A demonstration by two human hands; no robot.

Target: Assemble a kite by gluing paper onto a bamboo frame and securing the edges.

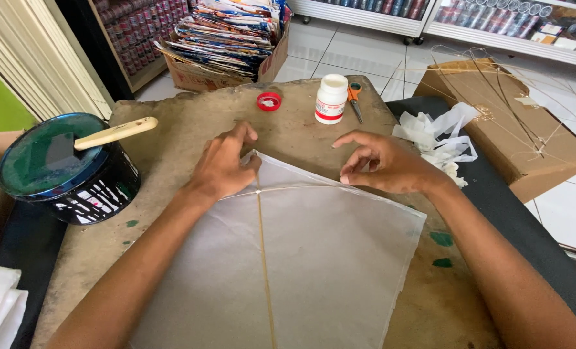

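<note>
Beside the flat, empty hands (pixel 301 165) pressing paper (pixel 314 252), a black tub (pixel 100 187) holds green paint.

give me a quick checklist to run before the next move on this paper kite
1. Left hand pressing the kite paper near its top corner: ok.
2. Right hand fingertips on the upper right edge of the paper: ok.
3. Thin spine stick running straight down the middle of the sheet: ok.
4. White glue bottle upright, its red cap off and lying beside it: ok if glue is needed, otherwise not ok.
5. Orange-handled scissors clear of the paper: ok.
6. Edge fold stuck down under the fingers: cannot tell.
</note>
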